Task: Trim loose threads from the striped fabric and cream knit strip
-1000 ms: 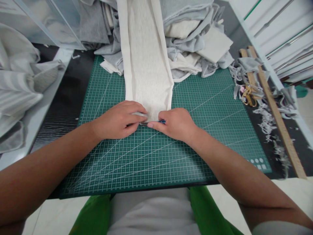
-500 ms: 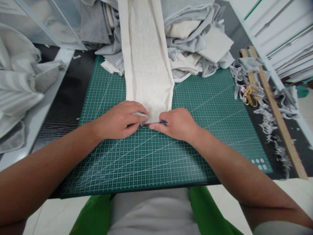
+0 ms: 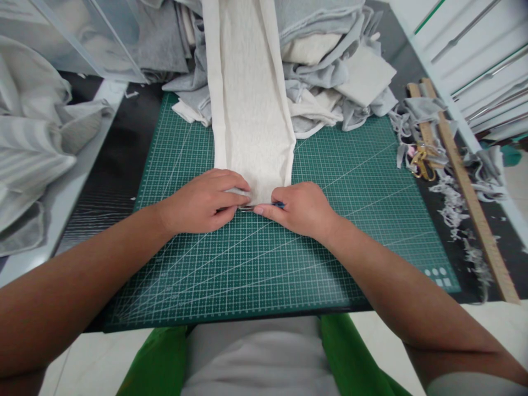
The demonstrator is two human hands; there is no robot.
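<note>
A long strip of cream cloth (image 3: 254,110) runs toward me over a green cutting mat (image 3: 264,269), its near end between my hands. My left hand (image 3: 206,201) lies on that end at the left, fingers closed on the cloth's edge. Opposite it, my right hand (image 3: 303,209) is closed around a small metal tool with a blue handle (image 3: 278,204). The tool's thin metal end (image 3: 247,208) points left along the cloth's near edge, close to my left fingertips. Most of the tool is hidden in my right hand, so its exact kind is unclear.
Piles of grey and cream cloth (image 3: 317,60) stand behind the mat. Gold-handled scissors (image 3: 421,163), wooden strips (image 3: 474,203) and thread scraps (image 3: 449,203) lie at the right. More grey cloth (image 3: 33,132) and a clear plastic bin (image 3: 103,38) are at the left.
A little more of the tool's metal end shows between my hands. Both hands keep nearly the same place; the whole view has shifted slightly.
</note>
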